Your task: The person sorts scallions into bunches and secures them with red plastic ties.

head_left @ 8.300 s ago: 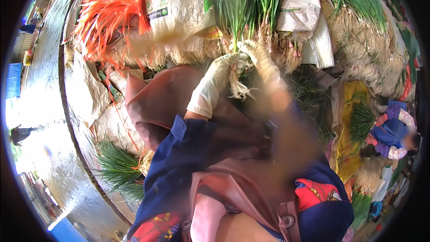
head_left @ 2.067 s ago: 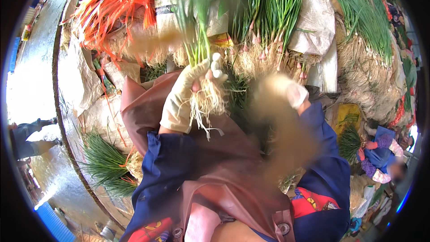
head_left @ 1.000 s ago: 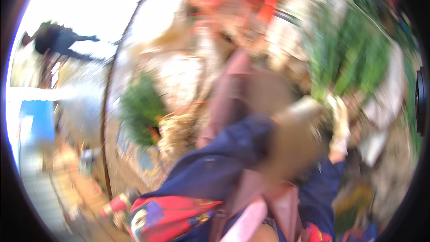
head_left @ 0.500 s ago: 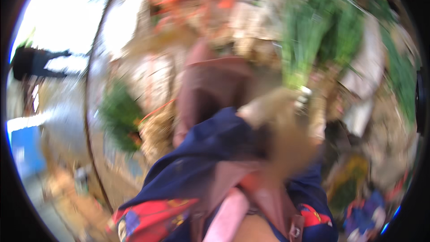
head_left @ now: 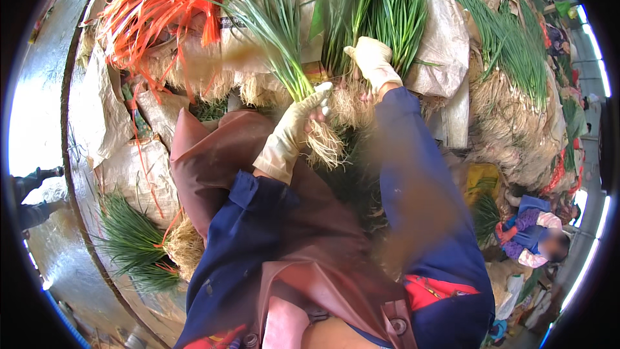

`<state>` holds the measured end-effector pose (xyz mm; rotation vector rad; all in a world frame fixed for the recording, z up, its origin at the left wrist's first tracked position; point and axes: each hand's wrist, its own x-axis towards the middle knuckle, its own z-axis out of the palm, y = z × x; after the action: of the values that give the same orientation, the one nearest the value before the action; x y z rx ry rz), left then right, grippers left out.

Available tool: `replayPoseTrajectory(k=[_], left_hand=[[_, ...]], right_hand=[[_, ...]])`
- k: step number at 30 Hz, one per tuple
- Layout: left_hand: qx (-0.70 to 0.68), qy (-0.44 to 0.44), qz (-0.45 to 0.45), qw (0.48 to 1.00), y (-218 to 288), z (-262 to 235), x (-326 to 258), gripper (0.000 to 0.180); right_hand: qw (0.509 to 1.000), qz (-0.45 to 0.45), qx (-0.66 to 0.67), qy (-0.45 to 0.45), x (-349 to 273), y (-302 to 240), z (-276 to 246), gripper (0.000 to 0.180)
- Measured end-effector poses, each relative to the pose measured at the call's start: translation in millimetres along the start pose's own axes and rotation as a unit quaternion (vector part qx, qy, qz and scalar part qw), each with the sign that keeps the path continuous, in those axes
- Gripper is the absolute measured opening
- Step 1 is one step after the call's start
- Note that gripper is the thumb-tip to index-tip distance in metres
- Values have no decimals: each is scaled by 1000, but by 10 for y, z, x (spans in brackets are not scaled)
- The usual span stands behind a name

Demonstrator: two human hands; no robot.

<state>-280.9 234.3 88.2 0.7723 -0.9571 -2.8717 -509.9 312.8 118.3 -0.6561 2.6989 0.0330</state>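
Observation:
My left hand (head_left: 298,123), in a cream glove, grips a bunch of green onions (head_left: 274,32) just above its pale, stringy roots (head_left: 325,145); the green leaves fan up and to the left. My right hand (head_left: 372,61), also gloved, reaches farther out into a pile of green onions (head_left: 381,13) lying on a sack, with its fingers closed around stalks near their roots. Both forearms wear dark blue sleeves. A brown apron (head_left: 213,155) covers my lap under the hands.
A bundle of orange plastic strings (head_left: 158,0) lies at upper left. A tied green onion bunch (head_left: 139,245) sits at lower left. More onion heaps (head_left: 510,45) and sacks (head_left: 445,39) fill the right. A seated person (head_left: 533,239) is at far right.
The view has swung back and steadied after a blurred turn to the left. My left hand holds a bunch as before; my right hand has reached out into the pile.

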Motion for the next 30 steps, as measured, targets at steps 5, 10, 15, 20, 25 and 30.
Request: replayPoseTrajectory(k=[5,10,15,20,25,30], left_hand=[[77,20,2,997,31,25,90,30],[193,76,-44,977,-113,56,154,23],[167,47,-8,985,-180,50,76,23],[214,44,-42,975,-129,74,-28,19],[116,36,-1,993,-120,109,-106,22],[145,29,-15,989,-133,75,-61,23]], right_hand=[[988,27,149,39,-438,151,77,33],[961,-161,217,-55,-1308,150,369,34],[824,-26,556,-107,-1221,154,646,37],[638,-36,741,-209,-881,74,822,30],[479,10,840,-255,-823,46,1020,30],[416,-66,872,-248,-813,-17,1108,45]])
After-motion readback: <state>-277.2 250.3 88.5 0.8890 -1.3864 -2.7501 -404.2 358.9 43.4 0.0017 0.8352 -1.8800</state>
